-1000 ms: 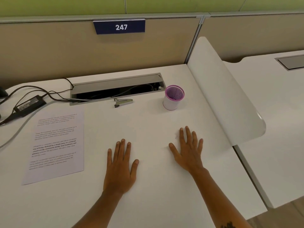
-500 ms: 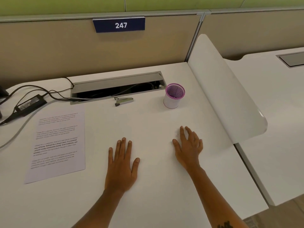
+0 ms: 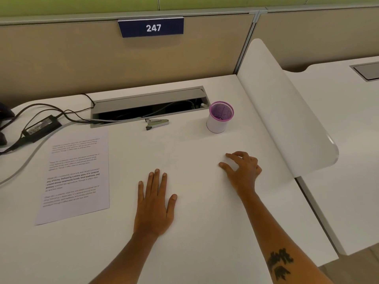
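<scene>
My left hand (image 3: pixel 154 203) lies flat on the white desk (image 3: pixel 194 242), palm down, fingers straight and together. My right hand (image 3: pixel 243 171) is raised off its palm to the right, fingers loosely bent with the fingertips near the desk surface, holding nothing. A printed sheet of paper (image 3: pixel 74 175) lies to the left of my left hand. A small grey stapler (image 3: pixel 156 123) lies at the front edge of the cable tray. A white pen cup with a purple mesh inside (image 3: pixel 219 117) stands beyond my right hand.
An open grey cable tray (image 3: pixel 147 105) runs along the back of the desk. A black power adapter (image 3: pixel 41 126) and cables lie at the far left. A white curved divider panel (image 3: pixel 287 111) bounds the right side. A partition sign reads 247 (image 3: pixel 152 28).
My right hand has lifted from lying flat and its fingers have curled loosely. My left hand stays flat in the same place.
</scene>
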`<state>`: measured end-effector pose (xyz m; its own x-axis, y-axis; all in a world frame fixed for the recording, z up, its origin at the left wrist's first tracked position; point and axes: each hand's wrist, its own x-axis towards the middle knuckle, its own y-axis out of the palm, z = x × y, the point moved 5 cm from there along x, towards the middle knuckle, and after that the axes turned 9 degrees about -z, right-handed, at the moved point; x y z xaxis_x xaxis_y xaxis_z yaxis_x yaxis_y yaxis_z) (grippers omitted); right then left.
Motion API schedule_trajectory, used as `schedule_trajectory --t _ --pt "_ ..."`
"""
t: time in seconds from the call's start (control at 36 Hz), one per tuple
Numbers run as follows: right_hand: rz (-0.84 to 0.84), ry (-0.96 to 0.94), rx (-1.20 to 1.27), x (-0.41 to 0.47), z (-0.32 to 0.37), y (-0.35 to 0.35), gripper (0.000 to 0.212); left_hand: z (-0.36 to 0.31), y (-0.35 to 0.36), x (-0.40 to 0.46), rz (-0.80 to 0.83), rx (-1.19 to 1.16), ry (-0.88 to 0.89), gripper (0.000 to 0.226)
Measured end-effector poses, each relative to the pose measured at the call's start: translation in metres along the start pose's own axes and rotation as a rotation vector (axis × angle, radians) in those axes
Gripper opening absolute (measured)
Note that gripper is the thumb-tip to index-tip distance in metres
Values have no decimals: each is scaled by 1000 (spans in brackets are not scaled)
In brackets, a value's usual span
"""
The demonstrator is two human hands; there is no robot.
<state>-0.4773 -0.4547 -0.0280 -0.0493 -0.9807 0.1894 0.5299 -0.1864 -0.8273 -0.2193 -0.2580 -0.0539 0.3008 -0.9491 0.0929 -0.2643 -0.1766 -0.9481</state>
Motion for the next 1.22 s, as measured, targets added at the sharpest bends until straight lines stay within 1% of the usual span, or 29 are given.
schedule_trajectory --t 0.06,0.25,0.33,0.47,0.64,0.72,0.89,1.0,1.14,1.22 --pt "-6 22 24 -2 -1 -2 38 0 0 0 4 3 2 73" --pt "-21 7 43 -3 -1 0 26 -1 -1 1 6 -3 0 73" --pt "-16 -24 12 0 0 2 22 0 0 1 6 0 2 73" --pt "-56 -63 10 0 -1 3 13 0 1 1 3 -10 1 73" --pt "-100 -73 3 0 1 3 9 0 1 1 3 -9 3 73" --pt "-116 -118 -12 1 7 2 6 0 0 1 0 -15 1 73" --pt "-114 -224 -92 0 15 5 7 0 0 1 -4 -25 4 73" --pt "-128 -246 -163 -3 19 10 12 0 1 1 1 -13 6 73" --pt "-88 -298 -253 -3 19 16 15 0 0 1 1 -15 2 73" --pt "-90 -362 -286 -1 21 15 16 0 0 1 1 -25 1 73"
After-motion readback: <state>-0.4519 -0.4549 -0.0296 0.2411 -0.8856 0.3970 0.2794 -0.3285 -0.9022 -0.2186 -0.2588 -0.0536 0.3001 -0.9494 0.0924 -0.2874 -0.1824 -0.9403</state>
